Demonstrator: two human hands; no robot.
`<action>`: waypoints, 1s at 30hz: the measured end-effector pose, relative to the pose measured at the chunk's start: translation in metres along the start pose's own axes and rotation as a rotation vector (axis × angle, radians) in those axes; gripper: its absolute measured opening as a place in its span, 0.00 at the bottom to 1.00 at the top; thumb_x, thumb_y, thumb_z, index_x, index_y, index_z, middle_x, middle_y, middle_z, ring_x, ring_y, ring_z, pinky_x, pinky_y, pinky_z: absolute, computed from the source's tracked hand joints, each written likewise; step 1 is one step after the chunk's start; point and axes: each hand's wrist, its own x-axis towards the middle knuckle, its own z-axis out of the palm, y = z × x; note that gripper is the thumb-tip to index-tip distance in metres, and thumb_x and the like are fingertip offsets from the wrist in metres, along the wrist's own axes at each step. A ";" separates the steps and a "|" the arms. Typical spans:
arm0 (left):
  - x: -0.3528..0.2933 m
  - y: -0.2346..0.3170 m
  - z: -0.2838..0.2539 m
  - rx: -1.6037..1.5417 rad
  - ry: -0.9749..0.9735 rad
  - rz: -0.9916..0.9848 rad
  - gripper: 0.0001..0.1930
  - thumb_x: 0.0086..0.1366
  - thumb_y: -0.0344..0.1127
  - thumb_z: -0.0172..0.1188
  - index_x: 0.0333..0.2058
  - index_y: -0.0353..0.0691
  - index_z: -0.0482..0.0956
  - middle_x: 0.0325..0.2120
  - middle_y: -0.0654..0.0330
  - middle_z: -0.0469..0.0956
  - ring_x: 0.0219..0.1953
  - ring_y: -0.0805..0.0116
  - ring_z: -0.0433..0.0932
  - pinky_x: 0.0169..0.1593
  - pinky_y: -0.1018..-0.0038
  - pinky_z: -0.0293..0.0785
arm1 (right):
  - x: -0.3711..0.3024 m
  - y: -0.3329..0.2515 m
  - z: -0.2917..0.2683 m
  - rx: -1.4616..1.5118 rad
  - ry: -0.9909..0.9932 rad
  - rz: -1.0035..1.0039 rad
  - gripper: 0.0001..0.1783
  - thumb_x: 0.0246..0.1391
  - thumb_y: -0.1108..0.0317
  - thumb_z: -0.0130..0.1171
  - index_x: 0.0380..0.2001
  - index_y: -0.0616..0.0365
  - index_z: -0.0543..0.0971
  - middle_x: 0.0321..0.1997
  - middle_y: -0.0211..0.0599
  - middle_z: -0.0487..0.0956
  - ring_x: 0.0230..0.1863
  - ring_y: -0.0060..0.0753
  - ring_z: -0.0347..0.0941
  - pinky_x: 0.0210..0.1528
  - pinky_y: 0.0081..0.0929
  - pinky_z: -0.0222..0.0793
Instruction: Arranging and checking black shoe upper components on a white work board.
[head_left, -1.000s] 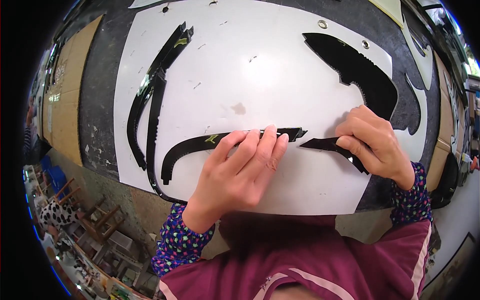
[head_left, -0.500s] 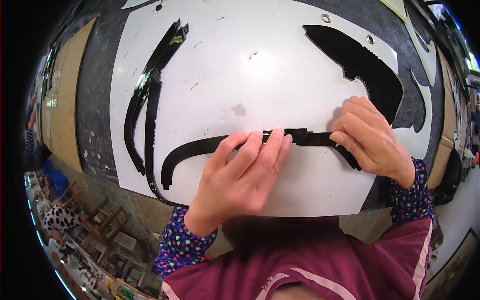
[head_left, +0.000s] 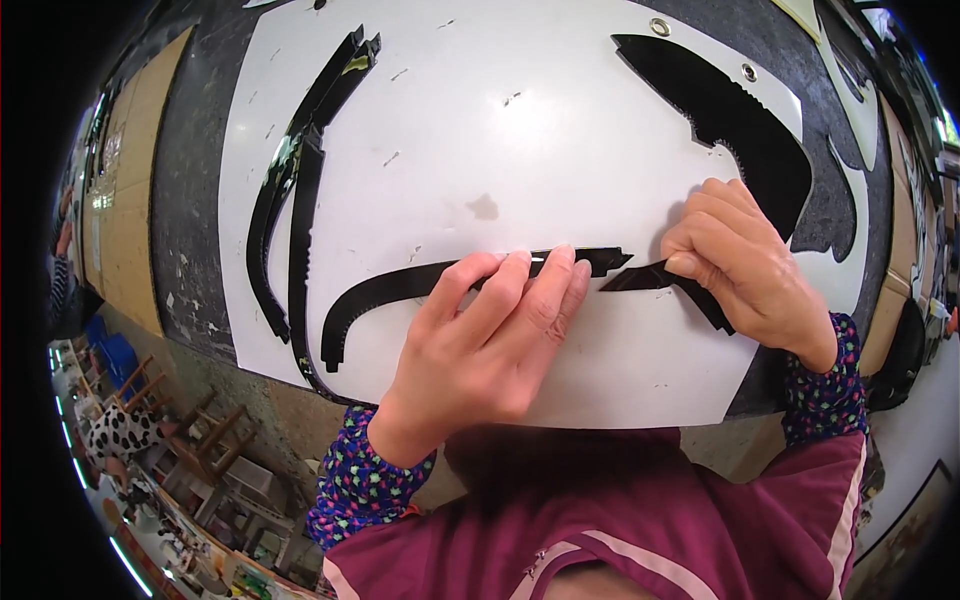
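My left hand (head_left: 490, 335) lies over a curved black strip (head_left: 385, 283), its extended fingertips pressing the strip's upper edge onto the white sheet. The thumb's grip is hidden beneath the hand. To its right, my right hand (head_left: 735, 265) pinches a shorter black strip (head_left: 640, 277) between thumb and curled fingers. That piece's pointed end faces the angled end of the longer strip, with a narrow gap between them. Its other end slopes down below my right hand. Just beyond that hand rests a broad, curved black panel (head_left: 765, 150) with notched edges.
More long black strips (head_left: 305, 190) lie at the sheet's left side. The white sheet (head_left: 450, 130) has metal eyelets (head_left: 660, 27) near its far right edge and covers a dark worktable (head_left: 195, 200). Brown cardboard (head_left: 140, 190) lies far left; wooden stools (head_left: 205, 440) stand on the floor below.
The ends of the two strips, touching or overlapping before, now show a gap. The short strip in my right hand has shifted slightly. My left hand stays on the long strip.
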 end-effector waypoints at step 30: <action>0.006 0.001 -0.001 0.041 0.006 0.007 0.10 0.57 0.26 0.65 0.39 0.37 0.86 0.41 0.60 0.82 0.39 0.66 0.77 0.42 0.70 0.74 | 0.001 -0.003 0.004 -0.090 0.049 0.053 0.04 0.58 0.71 0.57 0.31 0.59 0.74 0.30 0.37 0.72 0.36 0.40 0.69 0.41 0.35 0.61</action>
